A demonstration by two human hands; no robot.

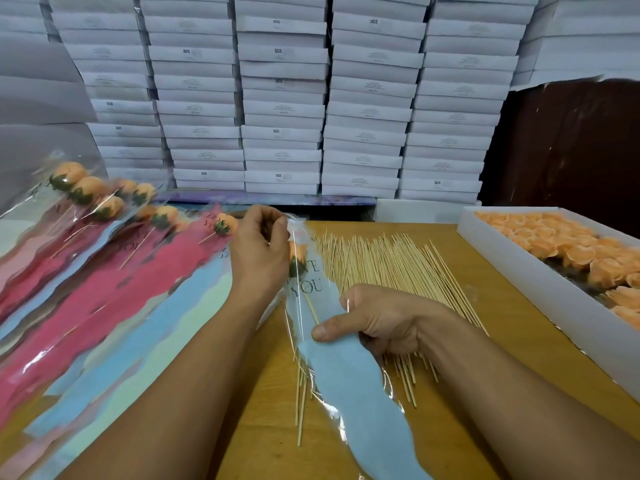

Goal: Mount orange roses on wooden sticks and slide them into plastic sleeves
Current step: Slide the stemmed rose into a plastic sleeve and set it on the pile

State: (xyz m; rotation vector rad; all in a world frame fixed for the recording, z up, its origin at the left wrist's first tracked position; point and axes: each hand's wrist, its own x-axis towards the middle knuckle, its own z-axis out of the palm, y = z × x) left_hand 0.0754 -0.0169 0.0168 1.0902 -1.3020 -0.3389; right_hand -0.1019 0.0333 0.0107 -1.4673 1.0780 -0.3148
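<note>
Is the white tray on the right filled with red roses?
No, the white tray holds loose orange roses, the same colour as the rose inside the sleeve being held.

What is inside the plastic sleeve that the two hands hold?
Inside the sleeve: an orange rose on a wooden stick. The blue part covers the stick's lower end.

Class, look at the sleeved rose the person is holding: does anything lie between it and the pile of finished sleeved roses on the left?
Nothing visible blocks it. The sleeve with the rose is held by the left hand and right hand; the finished pile lies directly beside the left hand, across bare table.
</note>
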